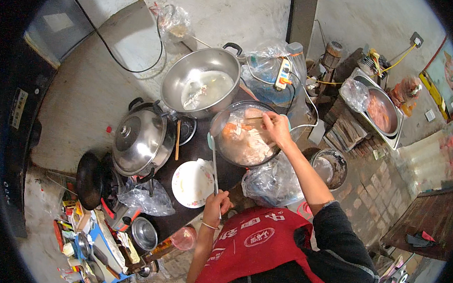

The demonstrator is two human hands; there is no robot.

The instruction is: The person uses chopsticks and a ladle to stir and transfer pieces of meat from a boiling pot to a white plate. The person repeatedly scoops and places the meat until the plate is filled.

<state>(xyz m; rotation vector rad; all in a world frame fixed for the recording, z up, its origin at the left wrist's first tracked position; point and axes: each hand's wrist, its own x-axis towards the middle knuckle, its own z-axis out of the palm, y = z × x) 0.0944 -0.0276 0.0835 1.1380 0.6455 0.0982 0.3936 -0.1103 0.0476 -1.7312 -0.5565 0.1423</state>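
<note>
Two hands are at work: your right hand (276,127) pinches what look like thin chopsticks (255,118) between thumb and fingers, while your left hand (217,208) has its fingers curled around a long metal utensil (216,169). The chopsticks should be light and stiff, best gripped well back, since their tips are likely wet and slick. Your utensil probably weighs a little more and should be rigid; its low end, where your fist sits, is the sound place to hold it, though its far end near the dark-rimmed pot (218,124) is hard to make out. Inside that pot, just beyond your right fingers, lie pale and orange pieces of food (249,149); they look soft, wet and slippery, so a gentle pinch would suit them better than a squeeze. With this load the pot is probably heavy, better taken from both sides. Near your left hand sits a floral white plate (185,190); farther out stand a lidded steel pot (138,139) and a wide steel pan (179,80).
</note>
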